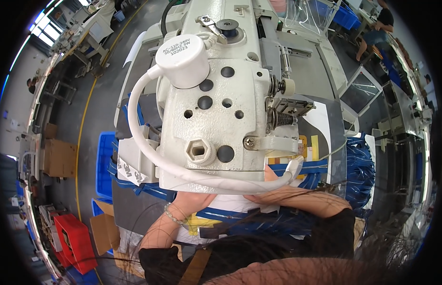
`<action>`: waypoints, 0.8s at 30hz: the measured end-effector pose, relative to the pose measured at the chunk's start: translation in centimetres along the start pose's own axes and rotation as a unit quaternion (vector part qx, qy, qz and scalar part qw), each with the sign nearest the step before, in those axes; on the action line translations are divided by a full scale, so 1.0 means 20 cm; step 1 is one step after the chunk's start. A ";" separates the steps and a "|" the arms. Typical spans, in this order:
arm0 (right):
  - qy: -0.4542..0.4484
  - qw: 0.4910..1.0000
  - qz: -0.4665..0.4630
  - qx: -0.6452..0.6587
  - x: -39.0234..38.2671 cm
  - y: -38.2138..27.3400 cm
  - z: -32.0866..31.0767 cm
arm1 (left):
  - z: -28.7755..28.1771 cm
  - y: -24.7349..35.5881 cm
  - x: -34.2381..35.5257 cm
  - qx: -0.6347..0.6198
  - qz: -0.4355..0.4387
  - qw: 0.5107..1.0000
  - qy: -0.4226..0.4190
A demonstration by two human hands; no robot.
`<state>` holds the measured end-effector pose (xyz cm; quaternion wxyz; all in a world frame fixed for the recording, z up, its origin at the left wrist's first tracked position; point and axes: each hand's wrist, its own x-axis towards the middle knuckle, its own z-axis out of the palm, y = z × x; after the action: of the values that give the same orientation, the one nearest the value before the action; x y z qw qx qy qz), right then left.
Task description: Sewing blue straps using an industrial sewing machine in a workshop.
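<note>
Directly before me stands a large off-white sewing machine (pixel 216 128), and its head hides most of my fingers. My left hand (pixel 193 201), with a beaded bracelet at the wrist, reaches under the machine's front edge from the left. From the right, my right hand (pixel 264 195) goes under the same edge. A bit of skin shows beside the head at the right. Blue fabric strips (pixel 240 216) with a thin light line run across the work surface close to both hands. White material (pixel 230 201) lies between the hands. What the fingers hold, if anything, is hidden.
A white lamp (pixel 183 61) with a thick bent neck (pixel 135 118) sits on the machine. More blue strips (pixel 359 166) hang bunched at the right edge. Left on the floor are blue bins (pixel 106 161), an open cardboard box (pixel 103 232) and a red crate (pixel 74 242). Another person sits far right.
</note>
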<state>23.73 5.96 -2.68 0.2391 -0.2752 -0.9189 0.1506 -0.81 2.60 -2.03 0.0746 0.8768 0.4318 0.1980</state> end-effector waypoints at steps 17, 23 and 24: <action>-0.016 0.999 -0.023 -0.045 0.01 -0.01 -0.06 | 0.01 0.00 0.04 -0.012 0.014 1.000 -0.010; -0.018 1.000 -0.014 -0.019 0.01 0.00 -0.03 | 0.00 0.00 0.05 -0.042 0.017 0.999 0.000; -0.014 1.000 -0.015 -0.011 0.02 0.00 -0.03 | 0.00 0.00 0.05 -0.030 0.023 0.999 0.013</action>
<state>23.85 6.29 -2.02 0.2259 -0.2618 -0.9278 0.1404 -0.21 3.41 -1.73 0.0907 0.8812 0.4066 0.2235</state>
